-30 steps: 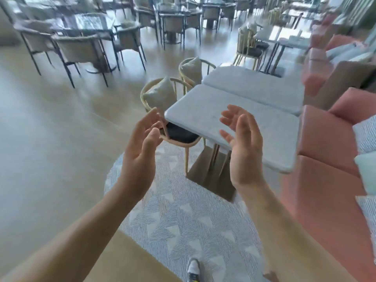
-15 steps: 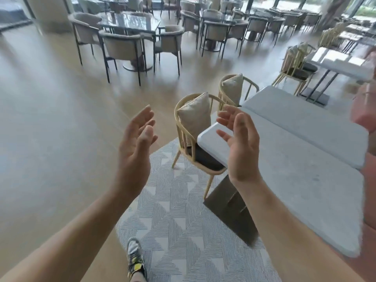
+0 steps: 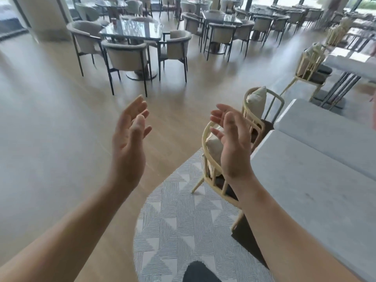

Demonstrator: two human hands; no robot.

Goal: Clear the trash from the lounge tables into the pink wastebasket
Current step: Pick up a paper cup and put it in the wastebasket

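1. Pale wood floor (image 3: 61, 129) runs wide and bare-planked on my left, up to a glass-topped dining table (image 3: 132, 29) ringed by upholstered armchairs (image 3: 126, 55) on thin dark legs. A round column (image 3: 46, 15) stands at the far left.
2. Two lounge tables fill the right side, set end to end with a narrow seam between them: the near lounge table (image 3: 315, 190) and the far lounge table (image 3: 329, 135) beyond it. Both tops are light grey, matte and faintly mottled like stone, thick slabs with rounded corners.
3. From the lower right the near table's left edge climbs diagonally to a rounded corner that sits just beside my right wrist in the view. A dark base (image 3: 250, 241) shows under that edge.
4. Along the left edges of the two tables stand two pale wooden chairs with curved spindle backs, the near chair (image 3: 204, 143) and the far chair (image 3: 274, 98). Each holds a cream cushion (image 3: 256, 100) propped upright against its back.
5. A grey-and-white rug (image 3: 183, 210) of striped triangles lies under the chairs and the base, and its curved edge meets the wood floor below my left forearm.
6. My left hand (image 3: 128, 147) and right hand (image 3: 234, 147) are raised in front of me, palms facing each other and well apart. The fingers are loose and slightly curved, gripping nothing and touching nothing.
7. The right hand overlaps the near chair in the view, and I cannot tell how far it is from it.
8. A dark trouser knee (image 3: 197, 271) shows at the bottom edge, over the rug.
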